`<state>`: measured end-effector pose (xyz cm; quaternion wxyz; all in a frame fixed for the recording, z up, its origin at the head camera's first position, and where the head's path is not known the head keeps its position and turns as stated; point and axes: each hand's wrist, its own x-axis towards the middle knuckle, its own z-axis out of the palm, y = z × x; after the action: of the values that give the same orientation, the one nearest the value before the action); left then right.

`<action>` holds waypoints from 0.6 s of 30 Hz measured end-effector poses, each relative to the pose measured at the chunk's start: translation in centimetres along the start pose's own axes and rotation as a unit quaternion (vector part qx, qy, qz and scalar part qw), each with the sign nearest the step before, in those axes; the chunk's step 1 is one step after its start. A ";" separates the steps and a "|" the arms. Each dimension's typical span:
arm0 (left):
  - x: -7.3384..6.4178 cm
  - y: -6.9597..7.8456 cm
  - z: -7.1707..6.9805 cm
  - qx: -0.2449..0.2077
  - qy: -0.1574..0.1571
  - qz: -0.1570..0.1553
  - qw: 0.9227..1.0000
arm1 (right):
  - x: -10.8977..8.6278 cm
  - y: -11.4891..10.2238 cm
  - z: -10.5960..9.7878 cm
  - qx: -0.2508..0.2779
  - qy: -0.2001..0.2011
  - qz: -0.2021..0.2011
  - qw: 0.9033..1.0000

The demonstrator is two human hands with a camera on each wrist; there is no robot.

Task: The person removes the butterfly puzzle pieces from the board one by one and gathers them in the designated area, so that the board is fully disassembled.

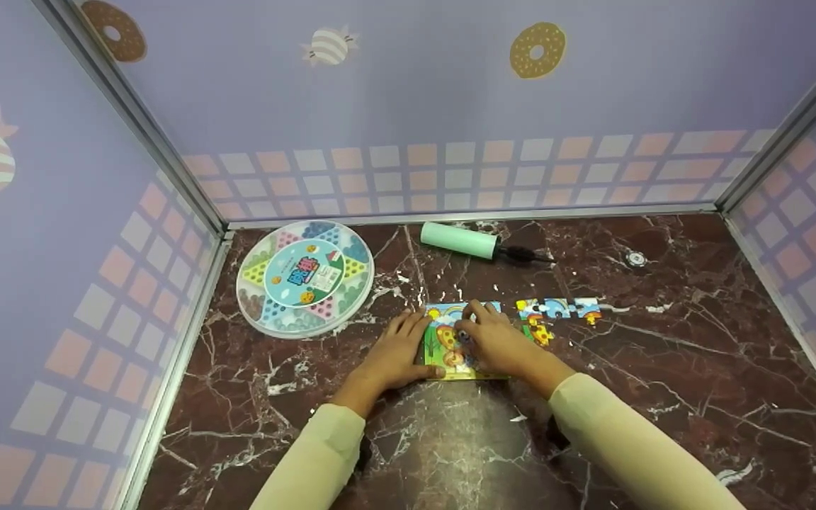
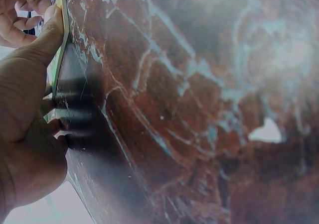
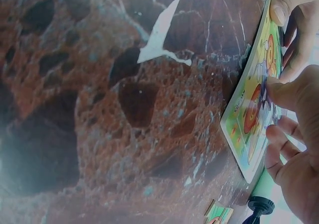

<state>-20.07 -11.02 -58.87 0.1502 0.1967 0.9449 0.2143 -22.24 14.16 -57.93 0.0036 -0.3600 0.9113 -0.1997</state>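
Note:
A colorful jigsaw puzzle point(image 1: 443, 361) in a flat tray lies on the dark marble surface in front of the person. The left hand point(image 1: 399, 350) rests along its left side, the thumb on the near left corner and the other fingers at the left edge. Over the puzzle's right half, the right hand point(image 1: 500, 343) has thumb and fingers bent together, pinching a small dark-patterned puzzle piece point(image 3: 265, 95) at the puzzle's face. The right hand hides much of that half. Loose puzzle pieces point(image 1: 557, 307) lie just right of the puzzle.
A round Chinese checkers box point(image 1: 305, 278) lies at the back left. Behind the puzzle is a mint-green hand pump point(image 1: 459, 240) with a black nozzle. A small round silvery object point(image 1: 635, 259) sits at the back right. Patterned panels point(image 1: 443, 106) wall in the surface.

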 end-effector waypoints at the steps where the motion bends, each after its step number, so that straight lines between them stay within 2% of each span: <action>1: 0.0 0.0 0.0 -0.001 0.000 0.000 1.000 | 0.0 0.0 0.0 0.001 -0.002 0.001 1.000; 10: -0.1 0.1 -0.2 -0.009 0.004 0.007 1.000 | -0.3 0.3 -0.3 0.009 -0.019 -0.001 1.000; 18: -0.1 0.1 -0.2 -0.009 0.007 0.006 1.000 | -0.4 0.3 -0.4 -0.003 -0.021 -0.003 1.000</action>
<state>-20.04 -11.08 -58.63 0.1436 0.1998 0.9427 0.2253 -22.21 14.76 -57.74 0.0206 -0.3666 0.9107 -0.1893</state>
